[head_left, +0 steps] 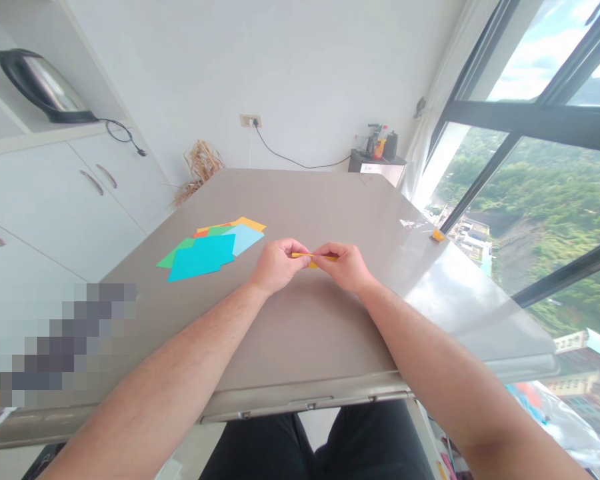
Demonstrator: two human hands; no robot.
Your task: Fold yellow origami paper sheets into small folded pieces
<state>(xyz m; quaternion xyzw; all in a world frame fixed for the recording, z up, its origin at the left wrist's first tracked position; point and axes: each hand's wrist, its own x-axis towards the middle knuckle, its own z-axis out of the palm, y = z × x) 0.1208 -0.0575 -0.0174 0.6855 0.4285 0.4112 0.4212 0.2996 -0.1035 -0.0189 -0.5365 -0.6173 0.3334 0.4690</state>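
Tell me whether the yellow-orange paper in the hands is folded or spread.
Folded: the yellow-orange paper shows as a narrow strip pinched in the fingers.

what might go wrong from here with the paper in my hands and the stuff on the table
The yellow paper might crease crookedly if your left hand and right hand pull unevenly, as both pinch it.

Your left hand is close to the fanned coloured sheets, so a sideways sweep could scatter them.

The small orange-yellow piece lies near the window-side edge of the table; a bump might knock it off.
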